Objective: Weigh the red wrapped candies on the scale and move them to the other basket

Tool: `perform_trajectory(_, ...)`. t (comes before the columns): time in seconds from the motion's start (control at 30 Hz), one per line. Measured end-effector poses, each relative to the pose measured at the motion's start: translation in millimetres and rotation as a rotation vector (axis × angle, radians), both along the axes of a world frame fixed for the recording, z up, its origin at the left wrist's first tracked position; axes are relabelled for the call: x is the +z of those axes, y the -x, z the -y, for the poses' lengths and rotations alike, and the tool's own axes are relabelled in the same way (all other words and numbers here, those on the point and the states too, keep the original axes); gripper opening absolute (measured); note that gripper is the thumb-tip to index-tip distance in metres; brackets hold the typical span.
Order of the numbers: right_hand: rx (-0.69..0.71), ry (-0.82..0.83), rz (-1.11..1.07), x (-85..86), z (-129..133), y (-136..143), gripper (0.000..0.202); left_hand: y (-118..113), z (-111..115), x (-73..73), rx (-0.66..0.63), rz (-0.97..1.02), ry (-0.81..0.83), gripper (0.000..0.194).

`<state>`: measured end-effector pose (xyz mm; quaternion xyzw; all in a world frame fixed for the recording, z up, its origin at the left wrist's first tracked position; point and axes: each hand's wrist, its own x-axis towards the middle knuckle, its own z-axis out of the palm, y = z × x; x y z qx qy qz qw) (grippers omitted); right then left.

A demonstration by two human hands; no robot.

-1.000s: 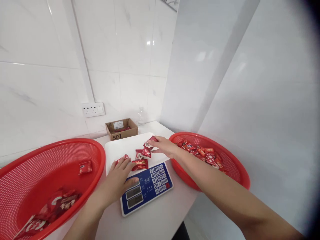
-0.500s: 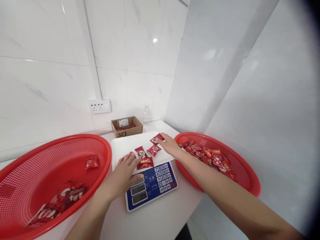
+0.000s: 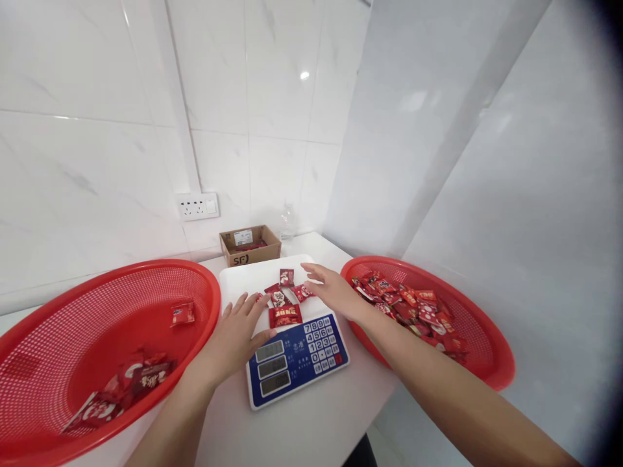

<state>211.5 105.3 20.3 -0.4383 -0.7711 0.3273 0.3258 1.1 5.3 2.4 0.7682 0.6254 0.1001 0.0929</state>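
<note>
- The left hand (image 3: pixel 238 337) is open with fingers spread at the scale's near left; its fingertips cover most of one small red packet (image 3: pixel 261 298), and whether they press on it cannot be told.
- The right hand (image 3: pixel 333 290) is open too, thumb apart from the fingers, with nothing seen in its grasp; it hovers at the right of the white weighing pan (image 3: pixel 243 280), partly hiding the pink-red packet (image 3: pixel 302 292) by its thumb.
- Three more packets lie on the pan: a dark red one (image 3: pixel 287 277) at the back, a brown-red one (image 3: pixel 277 297) in the middle, and a bright red one (image 3: pixel 285 316) against the blue control panel (image 3: pixel 296 357).
- The panel's display digits are too faint to read; the left thumb covers a corner.
- The left red basket (image 3: pixel 211 292) is cut off by the view's edge; the right forearm hides part of the right red basket (image 3: pixel 503 370), heaped with packets.
- A clear bottle (image 3: pixel 288 222) barely shows against the wall, beside the SF carton (image 3: pixel 238 259).
- Basket rims flank the pan closely on both sides.
- Bare pan shows behind the packets; white tabletop (image 3: pixel 292 431) runs from the panel to the front edge.
</note>
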Motion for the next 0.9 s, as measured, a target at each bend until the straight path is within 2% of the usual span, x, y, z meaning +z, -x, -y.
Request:
perform_trajectory(0.1, -0.069, -0.22, 0.235, 0.2, 30, -26, 0.043, 0, 1, 1.3, -0.018, -0.009, 0.02, 0.06)
perform_trajectory(0.17, -0.183, -0.337, 0.451, -11.4, 51, -53, 0.044, -1, 1, 0.8, -0.036, -0.005, 0.022, 0.057)
perform_trajectory(0.23, -0.325, -0.377, 0.603, -30.8, 69, -84, 0.046, -2, 1, -0.7, -0.06, 0.01, 0.015, 0.056)
perform_trajectory(0.33, -0.561, -0.331, 0.733, -60.0, 89, -121, 0.047, -5, 0, -4.8, -0.111, 0.053, 0.02, 0.059)
perform_trajectory(0.37, -0.6, -0.306, 0.757, -66.2, 94, -128, 0.046, -6, 0, -6.6, -0.133, 0.069, 0.023, 0.059)
perform_trajectory(0.43, -0.621, -0.245, 0.776, -71.1, 102, -132, 0.046, -9, -1, -10.6, -0.156, 0.082, 0.025, 0.057)
perform_trajectory(0.53, -0.592, -0.193, 0.773, -65.2, 107, -123, 0.046, -14, -4, -15.7, -0.156, 0.043, 0.013, 0.054)
perform_trajectory(0.73, -0.631, -0.243, 0.842, -57.7, 110, -107, 0.042, -23, -10, -16.8, -0.187, -0.037, -0.01, 0.053)
perform_trajectory(0.9, -0.63, -0.196, 0.889, -57.6, 110, -105, 0.036, -27, -10, -17.0, -0.176, -0.104, -0.035, 0.056)
